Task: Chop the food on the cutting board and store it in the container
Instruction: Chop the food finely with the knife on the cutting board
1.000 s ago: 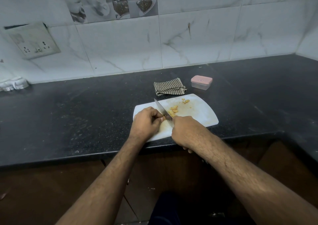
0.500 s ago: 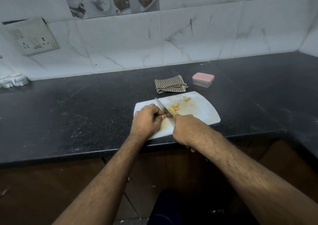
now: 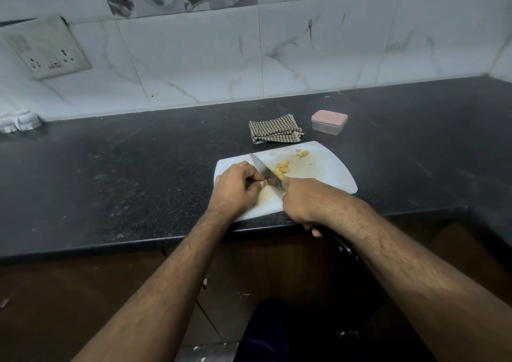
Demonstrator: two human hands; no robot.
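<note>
From my feed: R hand [image 3: 307,199] is wrapped round the dark handle of the knife [image 3: 267,174], blade angled up-left across the white cutting board [image 3: 327,173], edge down on the board. L hand [image 3: 235,188] has fingers curled, tips pinching a small yellow bit right against the blade; I think it's the uncut end of the food, but it's mostly hidden by the fingers. Chopped food pieces [image 3: 282,167] lie just right of the blade, w/ a few more bits [image 3: 302,153] near the board's far edge. Container [image 3: 329,122], clear w/ pink lid on, sits on the black counter [image 3: 110,181] beyond the board, apart from it. Checked cloth [image 3: 274,132], folded, lies just left of the container, near the board's back edge.
</note>
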